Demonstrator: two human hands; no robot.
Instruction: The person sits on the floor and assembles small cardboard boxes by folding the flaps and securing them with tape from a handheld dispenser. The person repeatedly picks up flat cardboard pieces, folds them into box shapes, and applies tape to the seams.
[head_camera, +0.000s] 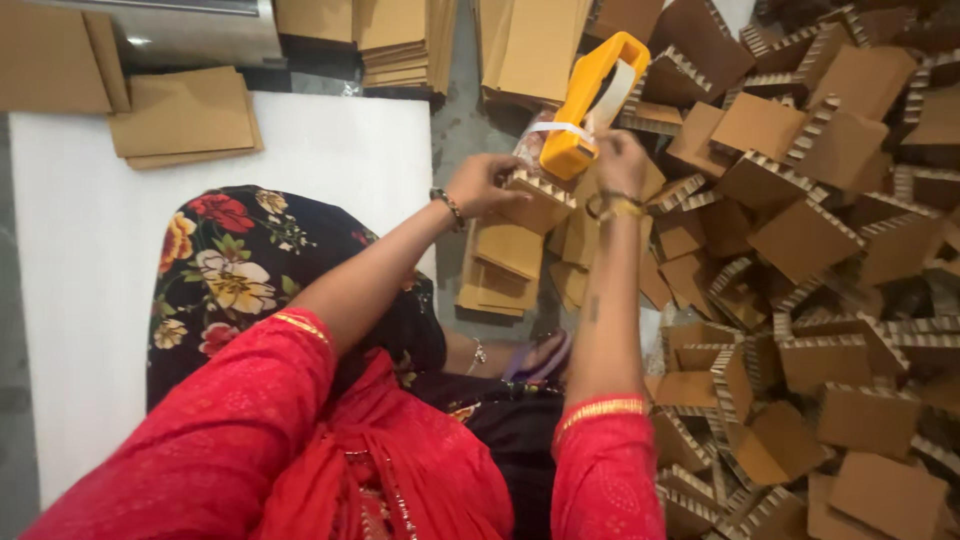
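Note:
My left hand (484, 183) holds a small brown cardboard box (538, 203) with zigzag-cut edges, steadying it from the left. My right hand (620, 160) grips a yellow tape dispenser (590, 100), its lower end pressed at the top of the box. A strip of clear tape runs from the dispenser toward the box. Both wrists wear bangles, and red sleeves cover my upper arms.
A big heap of folded small cardboard boxes (810, 300) fills the right side. Flat cardboard blanks (505, 260) lie under my hands, with more stacks (400, 40) at the top and a stack (185, 115) on the white sheet (90, 280) to the left.

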